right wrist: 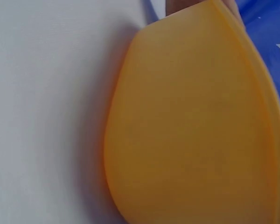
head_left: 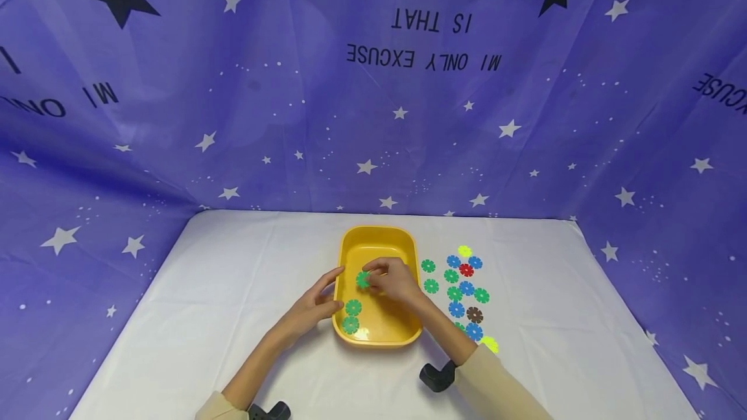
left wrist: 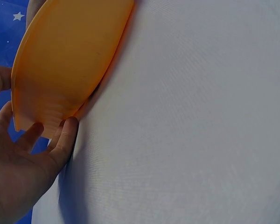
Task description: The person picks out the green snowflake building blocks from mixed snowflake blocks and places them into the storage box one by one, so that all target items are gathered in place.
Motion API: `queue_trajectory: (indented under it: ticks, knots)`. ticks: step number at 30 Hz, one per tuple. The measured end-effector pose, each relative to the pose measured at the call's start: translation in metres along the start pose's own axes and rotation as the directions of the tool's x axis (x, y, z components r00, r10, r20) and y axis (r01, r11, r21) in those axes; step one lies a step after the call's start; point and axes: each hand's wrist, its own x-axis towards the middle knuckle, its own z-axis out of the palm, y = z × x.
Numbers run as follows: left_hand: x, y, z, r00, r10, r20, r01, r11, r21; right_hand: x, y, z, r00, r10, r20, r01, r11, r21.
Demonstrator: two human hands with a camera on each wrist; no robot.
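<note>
A yellow plastic tray (head_left: 379, 341) stands on the white cloth. My right hand (head_left: 397, 282) is over its inside and pinches a green snowflake disc (head_left: 362, 279) between thumb and fingers. Two other green discs (head_left: 353, 307) lie in the tray's near left corner. My left hand (head_left: 312, 308) rests at the tray's left side, fingers spread, with fingertips against the rim and outer wall. The left wrist view shows these fingertips (left wrist: 71, 126) at the tray's outer wall (left wrist: 70, 56). In the right wrist view the outer wall (right wrist: 191, 121) hides my right hand's fingers.
Right of the tray lie several loose snowflake discs: green ones (head_left: 431, 286), blue ones (head_left: 467, 288), a red one (head_left: 466, 270), a brown one (head_left: 474, 315) and yellow ones (head_left: 464, 251). My right forearm passes over the tray's right rim. A purple star-printed curtain (head_left: 327, 122) surrounds the table.
</note>
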Motion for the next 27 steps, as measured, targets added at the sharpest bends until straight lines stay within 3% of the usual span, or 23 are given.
queue_trajectory:
  ticks: [8,21,27]
  knots:
    - [-0.001,0.002,0.002,1.000,-0.026,-0.006,0.026,1.000,0.007,0.006,0.007,0.013,0.999,0.036,0.021,-0.035,0.998,-0.059]
    - [0.000,0.003,0.000,1.000,-0.025,-0.011,0.025,1.000,0.002,0.007,0.005,0.019,0.999,-0.020,0.047,0.032,0.962,-0.271]
    - [0.000,0.002,0.002,0.999,-0.033,-0.022,0.033,0.999,0.015,0.006,0.005,0.019,0.999,-0.017,0.041,0.029,0.952,-0.303]
